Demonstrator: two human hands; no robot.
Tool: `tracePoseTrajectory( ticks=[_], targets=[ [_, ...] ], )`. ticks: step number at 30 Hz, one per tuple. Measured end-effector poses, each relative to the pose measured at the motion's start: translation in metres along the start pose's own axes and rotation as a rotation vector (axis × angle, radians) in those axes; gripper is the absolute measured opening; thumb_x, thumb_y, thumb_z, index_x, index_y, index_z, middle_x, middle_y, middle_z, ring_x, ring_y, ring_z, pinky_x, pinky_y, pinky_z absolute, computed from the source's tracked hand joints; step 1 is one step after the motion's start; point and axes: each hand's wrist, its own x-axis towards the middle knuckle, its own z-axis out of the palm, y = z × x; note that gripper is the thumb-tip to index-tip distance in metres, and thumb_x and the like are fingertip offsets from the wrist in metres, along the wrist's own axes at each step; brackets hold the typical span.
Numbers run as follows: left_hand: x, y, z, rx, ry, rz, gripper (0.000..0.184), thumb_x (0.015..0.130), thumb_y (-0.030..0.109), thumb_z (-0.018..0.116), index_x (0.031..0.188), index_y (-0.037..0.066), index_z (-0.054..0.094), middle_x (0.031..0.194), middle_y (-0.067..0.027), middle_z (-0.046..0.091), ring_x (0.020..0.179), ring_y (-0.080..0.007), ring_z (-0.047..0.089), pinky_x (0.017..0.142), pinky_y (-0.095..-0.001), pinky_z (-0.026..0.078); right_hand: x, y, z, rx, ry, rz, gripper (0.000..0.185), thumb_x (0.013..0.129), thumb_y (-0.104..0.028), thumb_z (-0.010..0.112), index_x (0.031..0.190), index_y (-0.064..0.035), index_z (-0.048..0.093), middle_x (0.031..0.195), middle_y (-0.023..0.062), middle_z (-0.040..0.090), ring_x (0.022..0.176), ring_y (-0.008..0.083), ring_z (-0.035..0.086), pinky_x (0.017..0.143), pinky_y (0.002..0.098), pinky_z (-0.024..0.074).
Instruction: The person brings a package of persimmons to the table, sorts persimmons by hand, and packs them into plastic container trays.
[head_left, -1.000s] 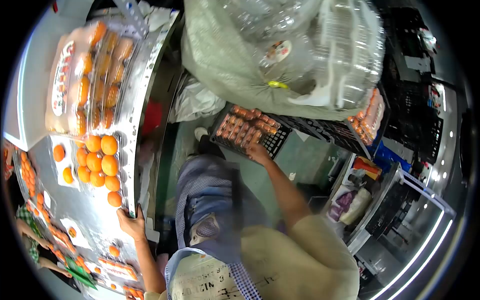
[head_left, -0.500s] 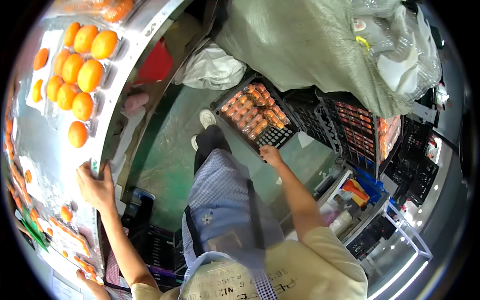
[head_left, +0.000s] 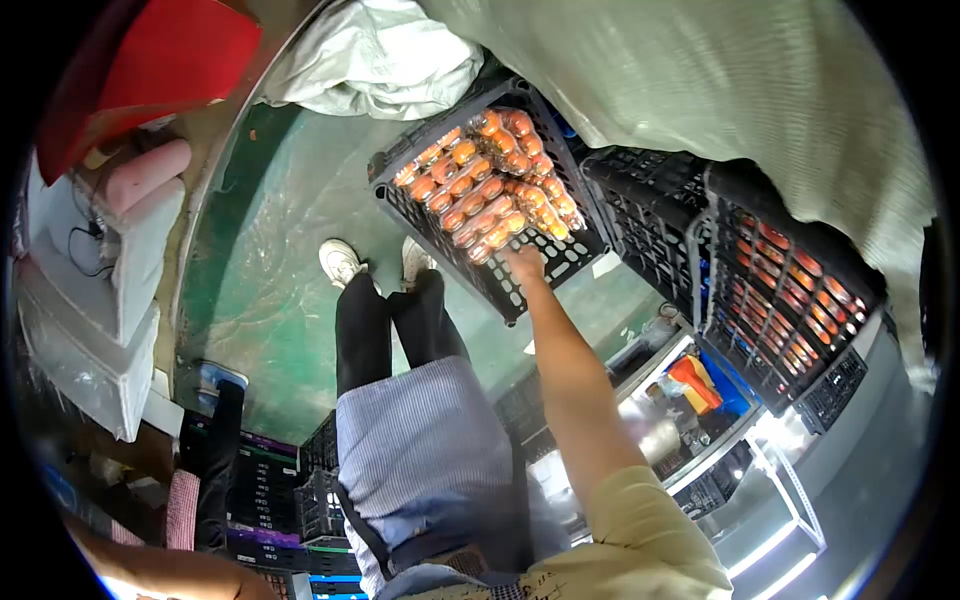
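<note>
My right hand reaches down over the open part of a black plastic crate on the floor. Its fingers are partly hidden at the edge of the fruit packs, and what they hold, if anything, cannot be made out. Clear packs of orange fruit fill the upper part of that crate, and its lattice bottom shows near my hand. At the lower left only my left forearm shows; the left hand is out of view.
Stacked black crates with fruit packs stand at the right, under a large pale green sack. A white sack lies above the green floor. A person's leg is at lower left.
The view has tilted down and moved closer to the floor crate. My right hand has moved from the crate's edge to over its inside. My left hand and the tabletop fruit have left the view.
</note>
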Motion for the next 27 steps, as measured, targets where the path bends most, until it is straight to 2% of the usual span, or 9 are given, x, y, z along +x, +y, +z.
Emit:
tracePoseTrajectory(
  ticks=[4, 7, 12, 15, 17, 19, 21, 24, 27],
  targets=[
    [-0.011, 0.014, 0.021, 0.073, 0.049, 0.087, 0.054, 0.077, 0.032, 0.065, 0.121, 0.004, 0.049, 0.116, -0.0115, 0.054, 0.100, -0.0233, 0.054, 0.085, -0.0320, 0.042, 0.076, 0.035, 0.053, 0.020, 0.042, 0.004, 0.078, 0.057, -0.038, 0.075, 0.117, 0.0050, 0.049, 0.113, 0.0241, 0.058, 0.105, 0.0355, 0.056, 0.090, 0.0364, 0.0438],
    [-0.015, 0.018, 0.033, 0.114, 0.072, 0.127, 0.055, 0.075, 0.033, 0.066, 0.119, 0.005, 0.051, 0.113, -0.0112, 0.055, 0.097, -0.0235, 0.056, 0.083, -0.0323, 0.043, 0.111, 0.035, 0.085, 0.050, -0.030, -0.052, 0.071, 0.060, -0.031, 0.073, 0.114, 0.0084, 0.050, 0.110, 0.0277, 0.058, 0.104, 0.0356, 0.057, 0.090, 0.0389, 0.0459],
    [-0.016, 0.025, 0.042, 0.173, 0.100, 0.181, 0.055, 0.072, 0.036, 0.069, 0.116, 0.007, 0.053, 0.108, -0.0108, 0.058, 0.092, -0.0239, 0.058, 0.079, -0.0327, 0.045, 0.116, 0.050, 0.110, 0.102, 0.287, 0.167, 0.074, 0.055, -0.032, 0.078, 0.111, 0.0008, 0.043, 0.108, 0.0236, 0.053, 0.102, 0.0373, 0.054, 0.089, 0.0421, 0.0463],
    [-0.017, 0.026, 0.039, 0.208, 0.127, 0.193, 0.055, 0.070, 0.037, 0.070, 0.114, 0.008, 0.055, 0.104, -0.0105, 0.060, 0.089, -0.0241, 0.059, 0.077, -0.0330, 0.047, 0.113, 0.097, 0.097, 0.144, 0.350, -0.031, 0.084, 0.060, -0.024, 0.076, 0.129, 0.0014, 0.035, 0.117, 0.0208, 0.053, 0.101, 0.0310, 0.056, 0.087, 0.0406, 0.0468],
    [-0.016, 0.030, 0.032, 0.239, 0.170, 0.197, 0.055, 0.069, 0.038, 0.071, 0.112, 0.009, 0.056, 0.102, -0.0103, 0.061, 0.088, -0.0243, 0.060, 0.076, -0.0332, 0.047, 0.046, 0.077, 0.049, 0.608, 0.197, -0.112, 0.075, 0.060, -0.015, 0.076, 0.124, 0.0039, 0.042, 0.108, 0.0141, 0.059, 0.095, 0.0241, 0.059, 0.082, 0.0326, 0.0476],
    [-0.015, 0.033, 0.023, 0.296, 0.214, 0.199, 0.055, 0.068, 0.039, 0.073, 0.111, 0.009, 0.057, 0.100, -0.0101, 0.062, 0.086, -0.0244, 0.061, 0.074, -0.0334, 0.048, 0.000, 0.091, 0.012, 0.590, 0.122, -0.154, 0.074, 0.066, -0.005, 0.070, 0.131, 0.0008, 0.036, 0.113, 0.0098, 0.055, 0.096, 0.0178, 0.054, 0.081, 0.0297, 0.0460],
    [-0.009, 0.048, 0.017, 0.381, 0.297, 0.211, 0.055, 0.067, 0.040, 0.074, 0.110, 0.010, 0.058, 0.098, -0.0099, 0.063, 0.084, -0.0246, 0.062, 0.073, -0.0336, 0.049, -0.026, 0.111, -0.019, 0.837, 0.052, -0.250, 0.059, 0.068, -0.003, 0.068, 0.123, -0.0026, 0.046, 0.105, 0.0081, 0.058, 0.092, 0.0182, 0.058, 0.080, 0.0307, 0.0478],
    [0.003, 0.077, 0.023, 0.546, 0.402, 0.190, 0.055, 0.065, 0.042, 0.075, 0.108, 0.011, 0.059, 0.095, -0.0097, 0.065, 0.081, -0.0248, 0.063, 0.070, -0.0339, 0.050, -0.116, 0.109, -0.080, 0.892, -0.122, -0.136, 0.058, 0.071, -0.009, 0.067, 0.125, -0.0081, 0.046, 0.104, 0.0061, 0.060, 0.090, 0.0183, 0.058, 0.078, 0.0320, 0.0490],
    [-0.018, 0.125, 0.006, 0.044, 0.215, 0.067, 0.056, 0.076, 0.034, 0.068, 0.118, 0.003, 0.050, 0.106, -0.0180, 0.061, 0.096, -0.0327, 0.059, 0.084, -0.0417, 0.045, -0.219, 0.078, -0.134, 0.966, -0.241, -0.213, 0.051, 0.073, -0.006, 0.064, 0.122, -0.0097, 0.049, 0.103, 0.0056, 0.061, 0.094, 0.0186, 0.059, 0.077, 0.0330, 0.0509]
  ],
)
